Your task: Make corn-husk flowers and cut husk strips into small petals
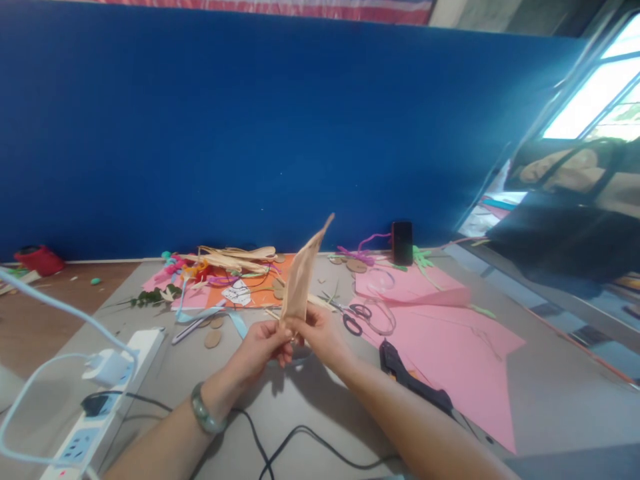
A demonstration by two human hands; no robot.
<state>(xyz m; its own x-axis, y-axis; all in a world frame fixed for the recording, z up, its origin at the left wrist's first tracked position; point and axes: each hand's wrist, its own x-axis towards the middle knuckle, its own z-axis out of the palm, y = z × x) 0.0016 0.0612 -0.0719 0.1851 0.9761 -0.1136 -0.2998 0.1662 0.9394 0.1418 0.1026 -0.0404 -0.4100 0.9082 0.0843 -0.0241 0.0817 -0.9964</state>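
Note:
A pale, dry strip like a corn husk (pixel 301 277) stands upright above the table, its pointed tip up and leaning right. My left hand (pixel 266 345) pinches its lower end from the left; a green bangle circles that wrist. From the right, my right hand (pixel 320 331) closes thumb and fingers on the same end. Both sets of fingertips meet there and hide the bottom of the strip. Black-handled scissors (pixel 353 320) lie to the right of my hands, and a black glue gun (pixel 413 380) rests farther right.
A power strip (pixel 107 400) with plugs and cables sits at left. A utility knife (pixel 199 322), wooden discs (pixel 213 339) and more dry husks (pixel 235 257) lie behind it. Pink paper (pixel 450 360) spreads at right. A phone (pixel 402 243) leans against the blue partition (pixel 250 133).

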